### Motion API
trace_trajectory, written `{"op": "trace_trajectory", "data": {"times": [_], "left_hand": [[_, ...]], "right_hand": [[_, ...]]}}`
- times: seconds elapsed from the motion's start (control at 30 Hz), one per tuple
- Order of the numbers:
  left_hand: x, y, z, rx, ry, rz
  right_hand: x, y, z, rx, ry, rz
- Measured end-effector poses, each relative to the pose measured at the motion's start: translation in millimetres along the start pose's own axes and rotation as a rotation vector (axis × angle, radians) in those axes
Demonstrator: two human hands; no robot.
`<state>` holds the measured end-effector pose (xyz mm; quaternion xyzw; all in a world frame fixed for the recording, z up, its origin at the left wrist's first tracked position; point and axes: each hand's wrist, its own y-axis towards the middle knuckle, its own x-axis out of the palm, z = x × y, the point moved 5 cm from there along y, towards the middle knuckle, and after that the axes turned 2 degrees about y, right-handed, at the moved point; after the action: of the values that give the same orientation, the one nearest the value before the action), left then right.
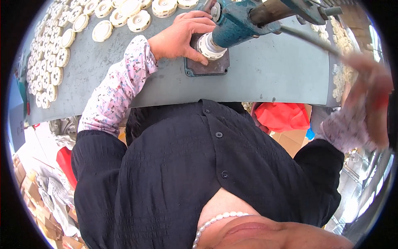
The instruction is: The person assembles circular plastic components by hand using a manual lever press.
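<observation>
Head view: the left hand [182, 37] grasps a cream disc [210, 53] under the teal press [236, 25]. The right hand [368, 91], blurred, is at the lever [311, 40]; its grip I cannot tell.

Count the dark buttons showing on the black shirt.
3, going down the picture: upper button, middle button and lower button, nearest the open neckline. Others may be hidden.

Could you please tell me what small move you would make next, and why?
I would probably ease the left hand's thumb slightly outward before moving the lever further: the thumb rests against the white round part, close beneath the teal press, while the right hand, blurred, appears to be at the lever's end.
</observation>
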<state>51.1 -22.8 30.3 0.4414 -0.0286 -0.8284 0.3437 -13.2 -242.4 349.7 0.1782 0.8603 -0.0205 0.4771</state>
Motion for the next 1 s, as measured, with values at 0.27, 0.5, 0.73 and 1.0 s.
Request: {"op": "trace_trajectory", "data": {"times": [0.27, 0.5, 0.73, 1.0], "left_hand": [[15, -18, 15, -0.072, 0.060, 0.244], [21, -22, 35, -0.250, 0.023, 0.566], [30, -25, 16, -0.213, -0.058, 0.379], [35, -30, 15, -0.217, 0.030, 0.402]], "right_hand": [[120, -27, -30, 0.167, 0.009, 0.023], [112, -21, -29, 0.206, 0.022, 0.057], [117, -24, -27, 0.185, 0.071, 0.141], [199, -42, 2, 0.160, -0.089, -0.099]]}}
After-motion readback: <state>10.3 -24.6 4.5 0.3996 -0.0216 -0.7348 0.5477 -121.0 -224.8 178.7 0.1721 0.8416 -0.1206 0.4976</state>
